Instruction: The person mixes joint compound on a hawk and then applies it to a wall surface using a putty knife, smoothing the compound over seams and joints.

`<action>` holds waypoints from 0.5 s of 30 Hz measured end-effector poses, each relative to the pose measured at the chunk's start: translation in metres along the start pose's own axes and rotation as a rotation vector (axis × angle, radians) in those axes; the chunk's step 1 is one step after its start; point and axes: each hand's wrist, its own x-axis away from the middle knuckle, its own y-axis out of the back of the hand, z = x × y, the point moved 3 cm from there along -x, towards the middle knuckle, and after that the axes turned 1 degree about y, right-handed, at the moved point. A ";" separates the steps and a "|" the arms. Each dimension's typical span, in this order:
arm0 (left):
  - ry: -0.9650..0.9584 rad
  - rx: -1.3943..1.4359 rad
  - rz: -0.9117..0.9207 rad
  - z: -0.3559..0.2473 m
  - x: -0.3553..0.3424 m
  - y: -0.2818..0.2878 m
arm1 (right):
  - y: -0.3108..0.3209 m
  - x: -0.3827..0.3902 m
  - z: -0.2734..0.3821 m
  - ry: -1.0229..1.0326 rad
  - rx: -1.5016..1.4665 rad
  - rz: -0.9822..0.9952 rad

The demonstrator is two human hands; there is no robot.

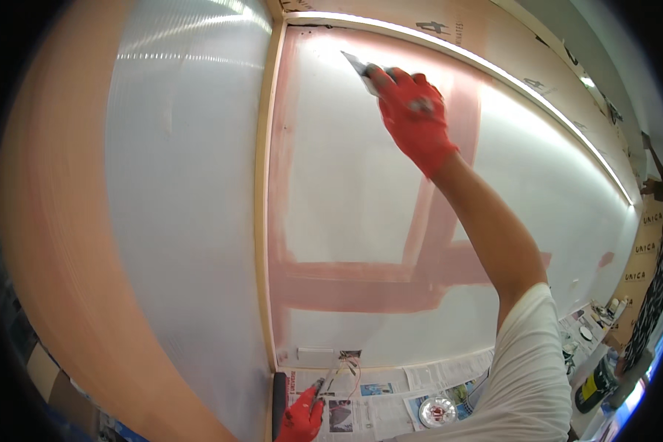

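Note:
My right hand (414, 118), in a red glove, is raised with its fingers closed round a putty knife (355, 65). The blade is near the top left corner of a white wall panel (350, 184) marked with pink filler bands (346, 291). Low in the view, my left hand (299, 416), also red-gloved, grips a second flat tool (318, 390), apparently a scraper, above newspaper sheets (398, 387). Loose wires (355, 372) come out of a small opening low on the panel.
A wooden post (265, 221) and translucent panel (184, 162) stand left. A light strip (493, 70) runs along the top. A foil dish (437, 411) lies on the newspapers. A dark bucket (597, 383) and a partly hidden person in patterned clothing (648, 309) are at the right.

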 end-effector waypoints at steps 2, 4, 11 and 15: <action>-0.083 -0.336 0.203 0.022 0.010 -0.005 | -0.042 -0.032 0.005 -0.097 -0.048 0.241; 0.036 -0.073 0.124 -0.001 -0.005 0.011 | -0.071 -0.055 0.004 -0.051 0.147 0.194; 0.336 0.134 0.360 -0.015 -0.005 0.014 | -0.120 -0.080 -0.011 -0.008 0.370 0.109; 0.317 0.071 0.450 0.004 0.003 -0.001 | -0.132 -0.085 -0.014 -0.001 0.401 0.127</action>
